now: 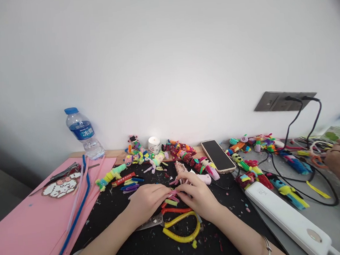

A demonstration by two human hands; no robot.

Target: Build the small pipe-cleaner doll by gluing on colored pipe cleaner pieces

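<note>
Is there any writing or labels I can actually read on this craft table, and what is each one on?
"水" and a second character too blurred to read: white print on the blue label of the water bottle.
Small dark mark on the little white jar: too small to read.
Faint grey mark on the white power strip: too blurred to read.
The phone has a dark screen with no text.
Nothing readable near the left hand or right hand.
</note>
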